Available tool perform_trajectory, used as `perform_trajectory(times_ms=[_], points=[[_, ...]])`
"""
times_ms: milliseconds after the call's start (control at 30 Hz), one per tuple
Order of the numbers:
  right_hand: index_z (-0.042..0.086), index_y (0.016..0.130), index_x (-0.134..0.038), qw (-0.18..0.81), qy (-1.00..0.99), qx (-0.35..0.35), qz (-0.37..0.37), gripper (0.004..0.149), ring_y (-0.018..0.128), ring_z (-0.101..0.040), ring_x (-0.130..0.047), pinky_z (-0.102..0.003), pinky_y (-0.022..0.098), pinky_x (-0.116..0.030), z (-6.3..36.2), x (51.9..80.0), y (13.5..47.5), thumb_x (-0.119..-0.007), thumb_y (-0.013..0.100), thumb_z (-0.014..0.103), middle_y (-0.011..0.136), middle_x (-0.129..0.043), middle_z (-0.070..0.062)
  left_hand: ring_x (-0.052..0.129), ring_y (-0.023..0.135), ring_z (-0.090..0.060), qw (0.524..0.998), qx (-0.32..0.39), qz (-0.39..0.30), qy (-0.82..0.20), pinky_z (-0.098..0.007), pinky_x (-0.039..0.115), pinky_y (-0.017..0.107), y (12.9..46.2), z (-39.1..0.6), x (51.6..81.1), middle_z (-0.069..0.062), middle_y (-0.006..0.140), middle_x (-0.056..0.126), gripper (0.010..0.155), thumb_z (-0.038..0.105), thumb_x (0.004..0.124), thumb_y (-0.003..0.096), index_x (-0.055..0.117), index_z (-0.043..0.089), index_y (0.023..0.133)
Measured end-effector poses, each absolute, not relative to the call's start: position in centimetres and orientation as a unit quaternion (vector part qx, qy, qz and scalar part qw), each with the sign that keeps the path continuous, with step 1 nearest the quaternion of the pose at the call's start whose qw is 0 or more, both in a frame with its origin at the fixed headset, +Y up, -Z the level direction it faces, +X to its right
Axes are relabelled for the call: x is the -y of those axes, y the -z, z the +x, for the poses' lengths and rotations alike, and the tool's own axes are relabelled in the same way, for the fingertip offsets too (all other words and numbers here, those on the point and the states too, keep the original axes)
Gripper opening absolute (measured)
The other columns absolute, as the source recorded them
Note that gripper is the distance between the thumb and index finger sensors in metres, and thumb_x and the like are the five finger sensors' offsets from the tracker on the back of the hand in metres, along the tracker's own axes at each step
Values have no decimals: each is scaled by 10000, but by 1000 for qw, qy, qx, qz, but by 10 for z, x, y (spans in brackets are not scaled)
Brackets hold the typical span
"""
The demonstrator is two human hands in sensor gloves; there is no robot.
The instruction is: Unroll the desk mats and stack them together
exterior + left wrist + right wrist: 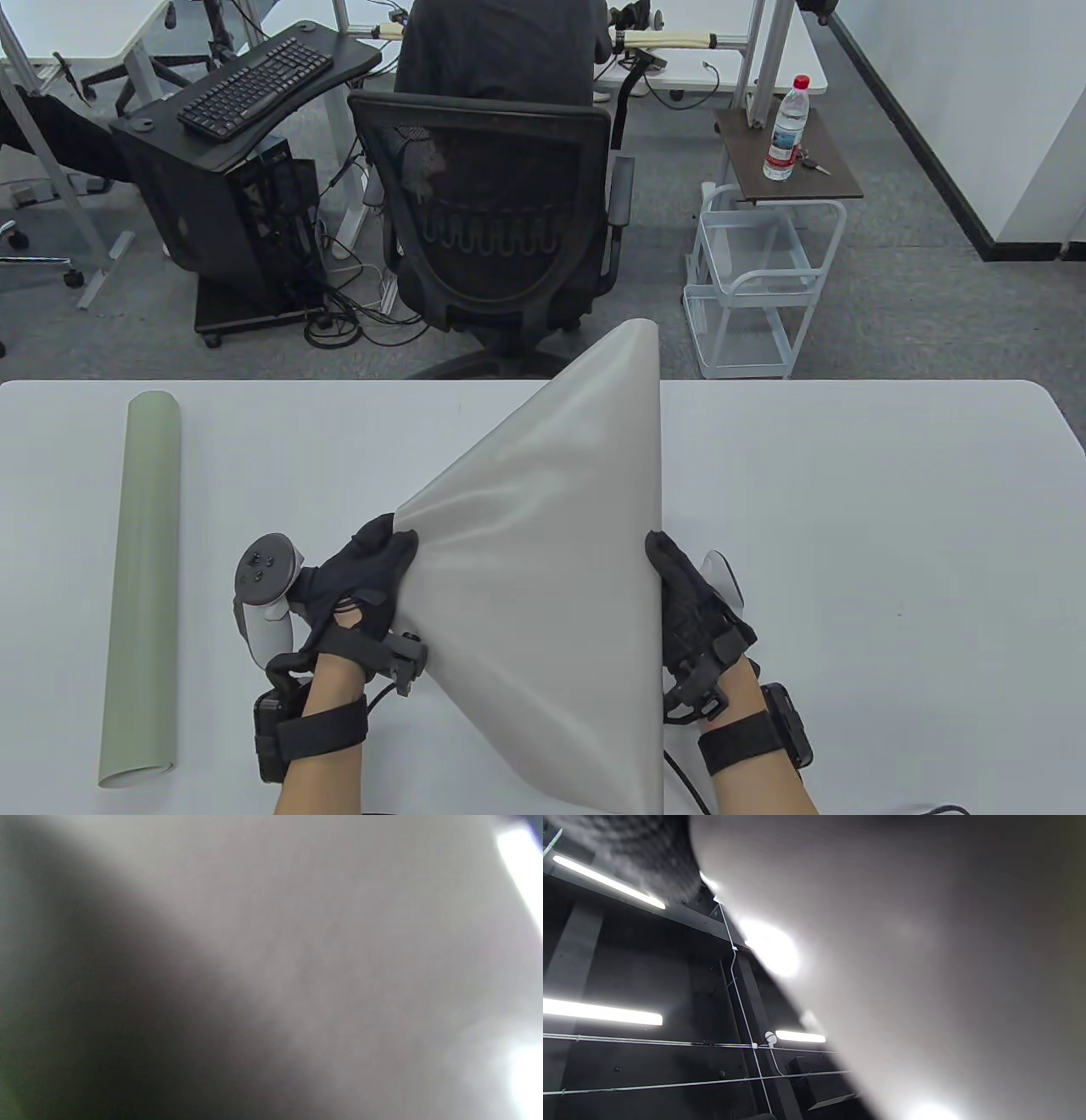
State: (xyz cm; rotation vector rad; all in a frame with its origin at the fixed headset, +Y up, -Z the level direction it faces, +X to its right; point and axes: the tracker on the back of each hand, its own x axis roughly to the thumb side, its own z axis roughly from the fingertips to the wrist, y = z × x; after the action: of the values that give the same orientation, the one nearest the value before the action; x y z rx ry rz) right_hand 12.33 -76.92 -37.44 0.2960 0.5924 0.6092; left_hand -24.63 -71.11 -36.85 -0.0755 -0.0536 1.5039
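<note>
Two gloved grips, left hand [361,577] and right hand [691,594], clamped on smooth, cone-shaped grey mat [560,543].

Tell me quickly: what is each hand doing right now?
Left hand: grips the left edge of the grey mat, lifted off the table.
Right hand: grips the same mat's right edge.

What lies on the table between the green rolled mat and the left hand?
Nothing: in the table view only bare white table separates the green rolled mat from the left hand, which grips the grey mat.
</note>
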Motion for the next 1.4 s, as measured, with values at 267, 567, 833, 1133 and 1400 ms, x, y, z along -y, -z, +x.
perform_trajectory(times_ms=[267,567,833,1133,1400], points=[[164,960,-352,882,-323,-289,186,613,944,-403,-863,-498,662,-871,130,758,377,-835,595,260,1057,-602,-169,1145,186,-30,719,10,-24,-694,-266,1019,155,364,-259,708,55,585,1063,371,380,766,464,799,301,824],[271,965,147,719,-628,-278,107,919,845,-302,-827,-462,662,-804,134,740,393,-718,652,271,1069,-440,-133,1130,79,-105,855,-37,7,-517,-238,957,21,351,-274,674,-65,813,983,520,282,759,471,623,372,966],[186,933,178,516,-786,-330,-85,924,766,-297,-831,-415,609,-824,99,758,412,-690,643,313,1035,-419,-192,1099,24,-79,925,-147,-121,-329,-227,949,-2,388,-269,681,-51,779,986,615,272,773,449,496,220,996],[168,930,168,390,-855,-316,-131,930,729,-297,-842,-412,625,-813,65,773,420,-694,622,335,1023,-436,-198,1083,142,-74,924,-223,-222,-216,-250,950,96,421,-281,756,-45,841,937,718,283,814,430,372,315,994],[162,929,163,333,-871,-328,-152,954,692,-222,-847,-381,601,-831,59,774,426,-717,617,357,1002,-436,-145,808,838,-329,867,-183,-232,-400,-543,694,628,459,-291,763,-71,1027,665,639,183,774,432,537,412,980]])
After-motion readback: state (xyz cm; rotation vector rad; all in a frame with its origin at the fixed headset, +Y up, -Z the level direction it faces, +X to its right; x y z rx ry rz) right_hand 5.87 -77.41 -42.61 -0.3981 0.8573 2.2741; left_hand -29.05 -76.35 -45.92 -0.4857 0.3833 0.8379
